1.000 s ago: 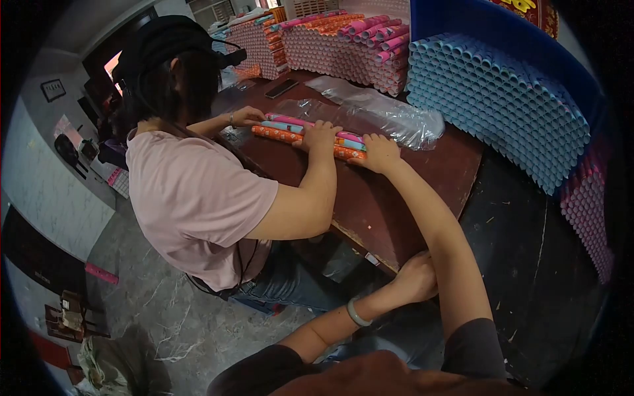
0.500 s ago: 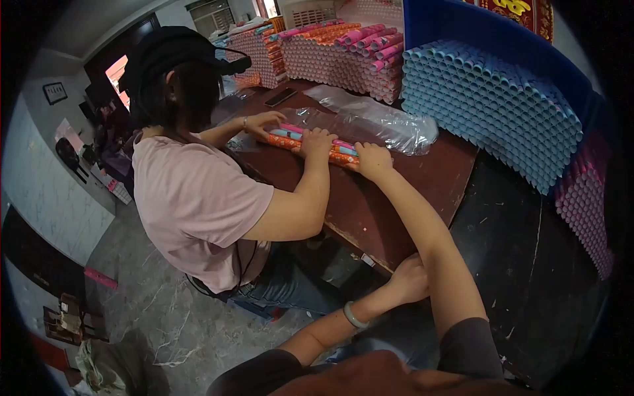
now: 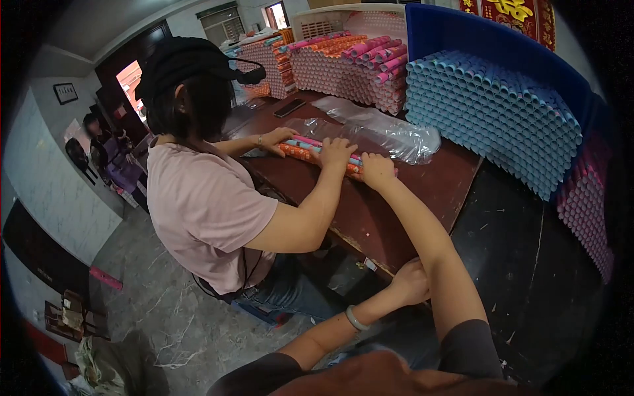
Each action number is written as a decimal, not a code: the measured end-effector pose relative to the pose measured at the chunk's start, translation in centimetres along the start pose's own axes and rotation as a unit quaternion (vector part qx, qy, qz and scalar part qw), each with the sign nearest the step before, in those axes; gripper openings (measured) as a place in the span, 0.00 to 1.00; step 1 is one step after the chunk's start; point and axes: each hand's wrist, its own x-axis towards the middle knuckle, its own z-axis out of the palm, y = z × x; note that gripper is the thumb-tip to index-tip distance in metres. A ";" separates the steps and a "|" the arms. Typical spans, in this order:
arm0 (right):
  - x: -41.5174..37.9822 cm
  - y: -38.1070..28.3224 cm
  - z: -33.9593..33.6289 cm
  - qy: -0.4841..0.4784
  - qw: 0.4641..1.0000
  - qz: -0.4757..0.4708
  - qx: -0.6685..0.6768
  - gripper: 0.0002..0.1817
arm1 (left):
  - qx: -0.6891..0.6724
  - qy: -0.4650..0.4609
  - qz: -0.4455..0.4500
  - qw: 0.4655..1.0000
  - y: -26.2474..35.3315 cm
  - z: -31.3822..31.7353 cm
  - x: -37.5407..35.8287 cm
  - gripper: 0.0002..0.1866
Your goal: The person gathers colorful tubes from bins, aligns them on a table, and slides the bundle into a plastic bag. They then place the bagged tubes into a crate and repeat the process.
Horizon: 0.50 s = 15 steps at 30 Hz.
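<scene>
A bundle of patterned paper rolls in orange, pink and blue point(image 3: 300, 152) lies on the brown table. My right hand point(image 3: 378, 170) is closed around its near right end, fingers over the top. Beside it, a co-worker's hand point(image 3: 337, 153) presses on the middle of the bundle, while their other hand point(image 3: 277, 140) is at the far left end. My left hand point(image 3: 411, 282), with a pale bangle on the wrist, rests at the table's front edge beneath my right forearm; its fingers are mostly hidden. Clear plastic bags point(image 3: 396, 140) lie behind the rolls.
The co-worker in a pink shirt point(image 3: 205, 204) stands close on my left. A phone point(image 3: 289, 107) lies on the brown table point(image 3: 436, 191). Stacked blue rolls point(image 3: 489, 119) fill a blue bin point(image 3: 502, 33) at right, with pink rolls point(image 3: 370, 59) behind the table.
The view has shifted slightly, so the scene sits lower and to the right. My right hand stays on the bundle's end; the co-worker's hands remain on the rolls.
</scene>
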 end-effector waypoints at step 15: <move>-3.4 3.6 -2.6 -0.125 0.990 0.051 0.051 0.47 | -0.036 -0.005 -0.016 0.999 0.4 -0.8 1.4 0.09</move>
